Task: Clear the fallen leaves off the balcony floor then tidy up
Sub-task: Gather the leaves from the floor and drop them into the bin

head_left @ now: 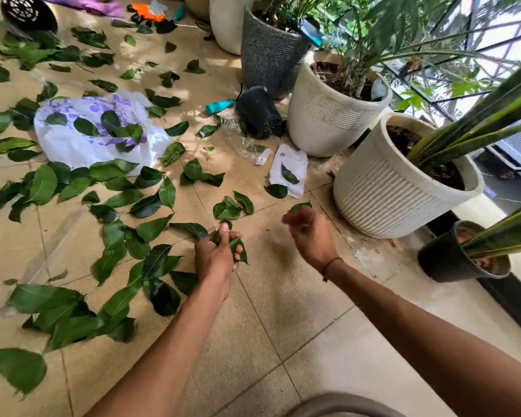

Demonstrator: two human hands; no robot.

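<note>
Down on the tiled balcony floor (298, 311), seen from the head camera, both bare forearms are reaching forward from the bottom edge; the left hand (215, 254) is curling its fingers round a small bunch of green leaves (236, 246), thumb pointing up and away, wrist nearly straight; the right hand (309, 233) is hanging a little further out with the wrist bent and the fingers drooping loosely downward, blurred, so whether it is pinching anything I cannot tell; a dark cord bracelet (331, 264) is circling that wrist, and a single leaf (300, 206) is lying just beyond the fingertips. Fallen leaves (151, 203) are lying scattered over the left and middle of the floor, thickest to the left of the hands; several are resting on a white and purple plastic bag (82, 139) spread flat further back. A small white bag (294, 167) is lying near the pots with one leaf on it; a black pot (257, 111) is lying tipped on its side beside a teal bottle (218, 106); ribbed white planters (385, 188) are standing along the right side, with a grey planter (268, 52) behind them.
</note>
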